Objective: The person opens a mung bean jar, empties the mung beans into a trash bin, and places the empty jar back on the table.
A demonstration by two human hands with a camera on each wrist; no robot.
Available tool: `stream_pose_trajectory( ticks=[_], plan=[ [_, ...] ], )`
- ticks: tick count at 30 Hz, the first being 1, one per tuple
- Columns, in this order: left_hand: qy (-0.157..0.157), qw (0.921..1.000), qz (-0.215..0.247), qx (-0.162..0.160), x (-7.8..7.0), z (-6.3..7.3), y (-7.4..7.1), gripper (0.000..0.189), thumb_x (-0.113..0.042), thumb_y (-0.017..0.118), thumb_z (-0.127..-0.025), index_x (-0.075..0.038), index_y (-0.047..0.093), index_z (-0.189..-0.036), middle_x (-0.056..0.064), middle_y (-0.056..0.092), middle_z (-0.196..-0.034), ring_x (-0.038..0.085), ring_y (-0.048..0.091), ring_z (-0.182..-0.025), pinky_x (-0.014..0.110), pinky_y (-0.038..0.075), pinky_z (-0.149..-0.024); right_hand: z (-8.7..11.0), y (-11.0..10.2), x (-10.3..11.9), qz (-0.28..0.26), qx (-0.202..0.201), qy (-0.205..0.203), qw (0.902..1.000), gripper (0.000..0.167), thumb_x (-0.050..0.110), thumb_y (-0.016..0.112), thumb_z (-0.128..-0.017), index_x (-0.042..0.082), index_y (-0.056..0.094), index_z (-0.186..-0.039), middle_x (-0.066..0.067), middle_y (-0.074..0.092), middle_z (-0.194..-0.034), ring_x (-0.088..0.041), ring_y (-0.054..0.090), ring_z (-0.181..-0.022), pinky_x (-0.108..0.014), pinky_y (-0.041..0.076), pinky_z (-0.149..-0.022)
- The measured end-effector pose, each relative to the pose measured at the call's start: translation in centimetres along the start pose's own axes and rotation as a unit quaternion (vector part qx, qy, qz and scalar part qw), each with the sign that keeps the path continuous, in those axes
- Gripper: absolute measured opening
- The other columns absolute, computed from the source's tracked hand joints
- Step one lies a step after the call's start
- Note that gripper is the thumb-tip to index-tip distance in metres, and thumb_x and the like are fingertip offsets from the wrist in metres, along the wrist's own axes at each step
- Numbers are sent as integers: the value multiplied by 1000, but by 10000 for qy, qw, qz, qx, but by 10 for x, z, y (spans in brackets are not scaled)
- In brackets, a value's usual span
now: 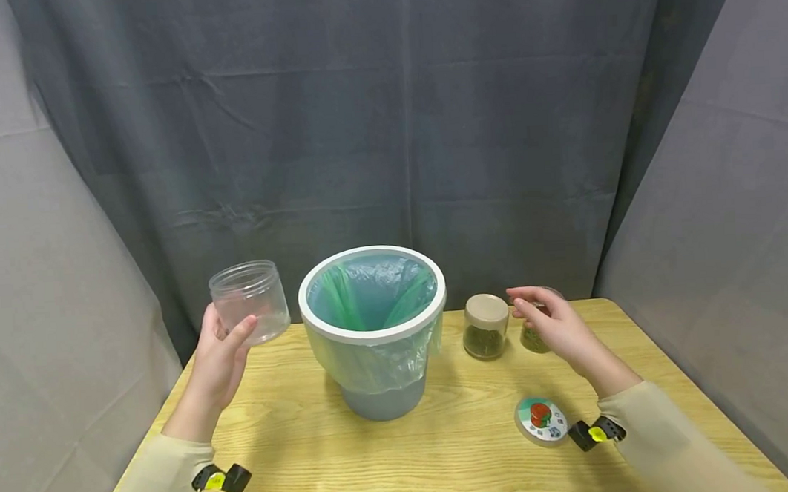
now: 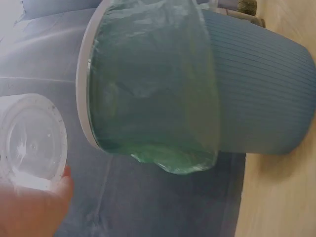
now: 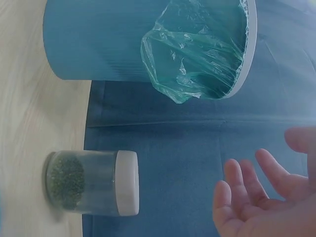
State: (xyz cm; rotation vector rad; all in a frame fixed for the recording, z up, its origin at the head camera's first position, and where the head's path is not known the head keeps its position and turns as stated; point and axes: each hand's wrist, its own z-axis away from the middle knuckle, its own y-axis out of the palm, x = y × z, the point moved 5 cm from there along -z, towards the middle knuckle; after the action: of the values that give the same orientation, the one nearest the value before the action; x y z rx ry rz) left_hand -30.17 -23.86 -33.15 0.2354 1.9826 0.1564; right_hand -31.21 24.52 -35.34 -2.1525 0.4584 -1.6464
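Observation:
My left hand (image 1: 221, 359) grips a clear, lidless plastic jar (image 1: 250, 304), raised to the left of a grey-blue bin (image 1: 384, 404). The jar's round base (image 2: 32, 140) faces the left wrist camera, and no contents show through its wall. Over at the right, my empty right hand (image 1: 560, 329) is held in the air with loosely bent fingers. In the head view it overlaps a jar with green contents (image 1: 531, 340), partly hidden behind it. Just left of that hand stands a jar with a beige lid (image 1: 484, 329), dark green bits in its lower half.
A pale green bag (image 1: 400, 364) lines the bin and folds over its white rim (image 1: 377, 337). On the wooden table (image 1: 297, 444) a round lid with a tomato picture (image 1: 541, 421) lies near the right wrist. Dark curtain (image 1: 308, 146) hangs behind, with pale cloth at both sides.

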Motion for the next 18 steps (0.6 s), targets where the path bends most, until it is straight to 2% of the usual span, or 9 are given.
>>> stream_pose_trajectory(
  ticks=[6, 11, 14, 18],
  plan=[
    [-367, 9978, -541, -74, 15, 16, -14, 50, 3, 56, -98, -24, 32, -132, -15, 56, -126, 0, 56, -117, 16, 44, -99, 16, -4, -6, 173, -92, -21, 9998, 45, 31, 49, -110, 3, 53, -146, -19, 56, -139, 10, 57, -102, -18, 50, -89],
    [-711, 9895, -1260, 28, 27, 28, -26, 60, 2, 63, -95, -22, 27, -137, -15, 53, -125, -4, 58, -113, 14, 48, -93, 27, -5, -11, 537, -159, 21, 9984, 44, 33, 51, -110, 7, 54, -145, -17, 58, -138, 3, 57, -105, -22, 49, -85],
    [-798, 9794, -1840, 220, 33, 33, -31, 70, 2, 67, -93, -15, 25, -146, -12, 50, -128, -6, 59, -110, 15, 50, -89, 32, -6, -13, 742, -232, 11, 9970, 42, 31, 53, -109, 7, 56, -143, -17, 58, -138, -9, 58, -110, -26, 50, -85],
    [-676, 9658, -2479, 347, 40, 37, -37, 79, 1, 73, -91, -5, 24, -153, 0, 47, -135, -8, 57, -109, 15, 51, -87, 38, -5, -15, 930, -265, -62, 9953, 41, 28, 54, -109, 5, 55, -143, -19, 58, -140, -30, 61, -116, -35, 51, -86]
  ],
)
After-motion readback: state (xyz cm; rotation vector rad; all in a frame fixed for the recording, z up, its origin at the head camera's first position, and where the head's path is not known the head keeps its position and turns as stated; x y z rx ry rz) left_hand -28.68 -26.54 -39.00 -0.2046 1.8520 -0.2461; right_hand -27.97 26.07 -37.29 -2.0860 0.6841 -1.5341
